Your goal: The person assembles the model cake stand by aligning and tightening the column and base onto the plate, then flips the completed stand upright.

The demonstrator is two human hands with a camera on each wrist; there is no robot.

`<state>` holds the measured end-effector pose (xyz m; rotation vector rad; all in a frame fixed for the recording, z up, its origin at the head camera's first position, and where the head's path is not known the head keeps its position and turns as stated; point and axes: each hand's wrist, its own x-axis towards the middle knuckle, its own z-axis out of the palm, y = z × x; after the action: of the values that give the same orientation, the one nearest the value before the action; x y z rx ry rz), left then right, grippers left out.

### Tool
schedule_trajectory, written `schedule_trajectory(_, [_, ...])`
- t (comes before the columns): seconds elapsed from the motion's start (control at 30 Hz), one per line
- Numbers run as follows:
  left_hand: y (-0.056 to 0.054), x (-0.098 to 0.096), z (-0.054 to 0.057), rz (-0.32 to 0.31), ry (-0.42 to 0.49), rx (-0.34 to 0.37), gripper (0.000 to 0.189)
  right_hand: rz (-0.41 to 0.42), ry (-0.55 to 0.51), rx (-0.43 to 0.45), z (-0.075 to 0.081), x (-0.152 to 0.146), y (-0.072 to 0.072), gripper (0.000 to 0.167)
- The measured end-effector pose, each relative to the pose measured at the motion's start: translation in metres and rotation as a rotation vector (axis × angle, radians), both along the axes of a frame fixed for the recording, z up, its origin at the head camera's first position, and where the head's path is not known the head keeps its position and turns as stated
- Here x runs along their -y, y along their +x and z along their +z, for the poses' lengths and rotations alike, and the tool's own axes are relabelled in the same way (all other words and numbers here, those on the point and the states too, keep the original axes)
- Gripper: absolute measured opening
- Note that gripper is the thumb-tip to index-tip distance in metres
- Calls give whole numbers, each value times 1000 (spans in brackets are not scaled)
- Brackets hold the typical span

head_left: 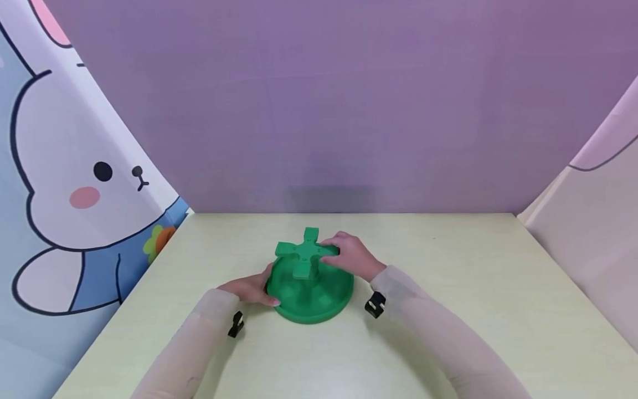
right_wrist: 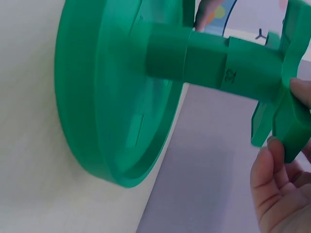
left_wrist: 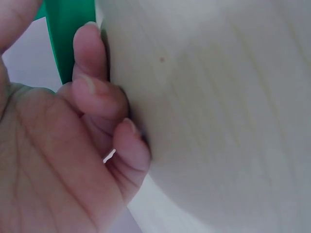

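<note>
A green plastic round base (head_left: 309, 311) with a raised rim sits flat on the table. From its middle rises a stepped post (right_wrist: 209, 60), marked with what looks like 32. A green cross-shaped top (head_left: 305, 252) with several arms sits on the post. My left hand (head_left: 251, 288) holds the base's rim from the left, thumb toward the front; in the left wrist view its fingers are bent beside the rim, close to the tabletop. With thumb and fingers my right hand (head_left: 356, 257) pinches the right arm of the cross-shaped top.
The pale table (head_left: 473, 310) ends at a purple backdrop (head_left: 339, 111) at the back. A cloth printed with a cartoon rabbit (head_left: 75, 166) hangs along the left side, and a pale cloth (head_left: 593, 233) along the right.
</note>
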<state>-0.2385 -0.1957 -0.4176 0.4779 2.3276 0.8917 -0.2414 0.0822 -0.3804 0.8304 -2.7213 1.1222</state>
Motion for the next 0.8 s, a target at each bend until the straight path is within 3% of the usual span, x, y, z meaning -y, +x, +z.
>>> schedule_trajectory(0.27, [1,0,1,3,-7,-4,110,-44,71,-19,3,7,15,38])
schedule_trajectory(0.57, [-2,2,-1,1,-3,-14,107,-62,147,-140,5,16,27,40])
schedule_trajectory(0.8, [-1,2,-3,22,-50,-24,108,-77,-60,-173,9,9,20,28])
